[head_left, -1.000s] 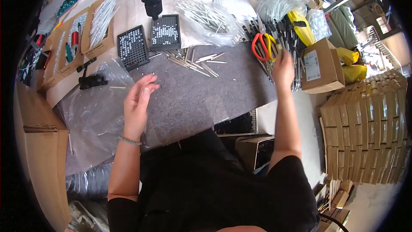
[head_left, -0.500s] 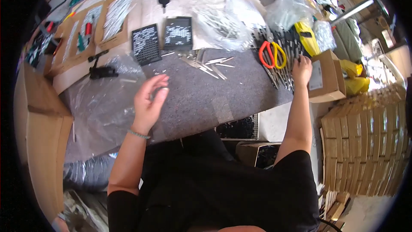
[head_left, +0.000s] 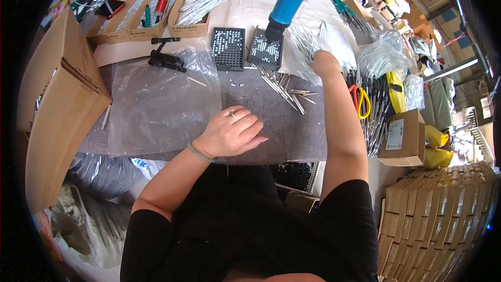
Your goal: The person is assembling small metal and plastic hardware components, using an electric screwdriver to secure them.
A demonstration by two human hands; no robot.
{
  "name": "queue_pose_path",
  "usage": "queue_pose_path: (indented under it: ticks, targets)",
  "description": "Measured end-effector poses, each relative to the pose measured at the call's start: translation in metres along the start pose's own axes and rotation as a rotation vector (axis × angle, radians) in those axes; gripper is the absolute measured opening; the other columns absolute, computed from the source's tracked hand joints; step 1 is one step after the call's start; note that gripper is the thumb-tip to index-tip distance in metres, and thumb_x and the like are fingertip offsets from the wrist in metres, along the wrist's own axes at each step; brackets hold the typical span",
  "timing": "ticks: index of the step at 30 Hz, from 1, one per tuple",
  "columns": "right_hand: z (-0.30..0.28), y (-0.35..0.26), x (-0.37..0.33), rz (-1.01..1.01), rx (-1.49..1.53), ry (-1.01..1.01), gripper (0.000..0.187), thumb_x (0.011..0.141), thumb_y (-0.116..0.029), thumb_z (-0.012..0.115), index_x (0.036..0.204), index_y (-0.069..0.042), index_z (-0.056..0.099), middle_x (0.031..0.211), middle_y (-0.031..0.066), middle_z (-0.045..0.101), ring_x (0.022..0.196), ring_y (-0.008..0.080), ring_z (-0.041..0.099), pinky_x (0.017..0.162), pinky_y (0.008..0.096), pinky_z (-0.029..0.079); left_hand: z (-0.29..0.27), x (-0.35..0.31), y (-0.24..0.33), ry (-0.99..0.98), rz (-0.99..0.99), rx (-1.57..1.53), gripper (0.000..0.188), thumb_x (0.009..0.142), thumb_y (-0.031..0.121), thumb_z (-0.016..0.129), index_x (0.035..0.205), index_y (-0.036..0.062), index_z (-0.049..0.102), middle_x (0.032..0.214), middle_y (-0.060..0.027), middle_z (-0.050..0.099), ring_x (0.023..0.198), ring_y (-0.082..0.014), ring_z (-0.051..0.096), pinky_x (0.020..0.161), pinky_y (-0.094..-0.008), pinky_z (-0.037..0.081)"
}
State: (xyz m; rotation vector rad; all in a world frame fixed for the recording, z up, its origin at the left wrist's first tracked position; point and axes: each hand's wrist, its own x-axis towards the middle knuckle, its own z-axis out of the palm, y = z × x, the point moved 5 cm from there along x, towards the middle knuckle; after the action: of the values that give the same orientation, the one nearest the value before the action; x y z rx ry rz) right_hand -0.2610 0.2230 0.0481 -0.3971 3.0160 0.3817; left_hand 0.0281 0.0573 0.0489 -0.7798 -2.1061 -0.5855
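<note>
My left hand rests over the near middle of the grey table mat, back up, with loosely bent fingers and thumb apart; nothing shows in it. My right hand reaches to a clear plastic bag of thin metal rods; its fingers are hidden. Left of that bag lie two black perforated trays, one flat and one turned, both with small silvery pieces in their holes. Over the turned tray hangs a blue power screwdriver. Loose metal bits lie below the trays.
Red-and-yellow-handled scissors lie on dark rods at the right, beside a cardboard box. At the left are a clear plastic sheet, a black clamp-like tool and a large carton. Boxes of rods stand behind.
My right hand has left the dark rods by the scissors and gone left to the plastic bag. My left hand has turned and come nearer me. The view has shifted.
</note>
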Motion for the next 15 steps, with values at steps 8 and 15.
queue_pose_path:
  ticks: [8, 15]
  targets:
    - [-0.005, 0.002, -0.006, -0.062, 0.120, 0.035, 0.029, 0.080, -0.028, 0.054, 0.104, -0.017, 0.066, 0.107, 0.0119, 0.064, 0.099, 0.0295, 0.061, 0.084, 0.0404, 0.048, -0.003, -0.001, -0.007, 0.040, -0.068, -0.057, 0.023, 0.069, 0.023, 0.072, 0.078, 0.0060, 0.060, 0.079, -0.0038, 0.056, 0.075, -0.0184, 0.057, 0.073, -0.0306, 0.048]
    - [-0.011, -0.005, -0.005, -0.126, 0.117, 0.345, 0.021, 0.081, -0.025, 0.053, 0.094, -0.014, 0.066, 0.097, 0.0092, 0.066, 0.093, 0.0319, 0.061, 0.081, 0.0407, 0.048, -0.001, -0.001, -0.009, 0.022, -0.080, -0.085, 0.022, 0.069, 0.023, 0.073, 0.076, 0.0063, 0.060, 0.078, -0.0037, 0.056, 0.074, -0.0185, 0.057, 0.073, -0.0305, 0.048]
